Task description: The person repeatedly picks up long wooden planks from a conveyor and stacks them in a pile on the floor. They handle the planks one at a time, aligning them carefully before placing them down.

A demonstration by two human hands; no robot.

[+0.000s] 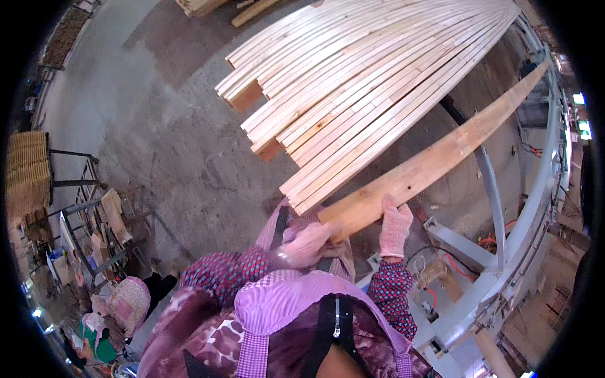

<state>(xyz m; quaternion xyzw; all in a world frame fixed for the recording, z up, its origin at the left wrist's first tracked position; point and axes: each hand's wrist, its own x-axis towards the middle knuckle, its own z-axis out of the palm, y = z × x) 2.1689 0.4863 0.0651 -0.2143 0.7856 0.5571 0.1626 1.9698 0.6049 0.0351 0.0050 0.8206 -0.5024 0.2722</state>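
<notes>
A long wooden board (435,151) slants from my lap toward the far right, its broad face turned up, with a small dark knot. My left hand (309,242), in a pale pink glove, grips the board's near end. Farther along its near edge, my right hand (395,230) holds the board too, gloved alike, with the thumb on the face and the other fingers partly hidden. Just beyond the board lies a wide stack of long wooden strips (365,88), their near ends uneven.
A grey metal machine frame (535,220) curves along the right, with cables and red hoses (457,268) beneath. At left stand a metal rack (82,233) with wood scraps and a pile of strips (28,170). Another person in a patterned hat (129,305) is at lower left.
</notes>
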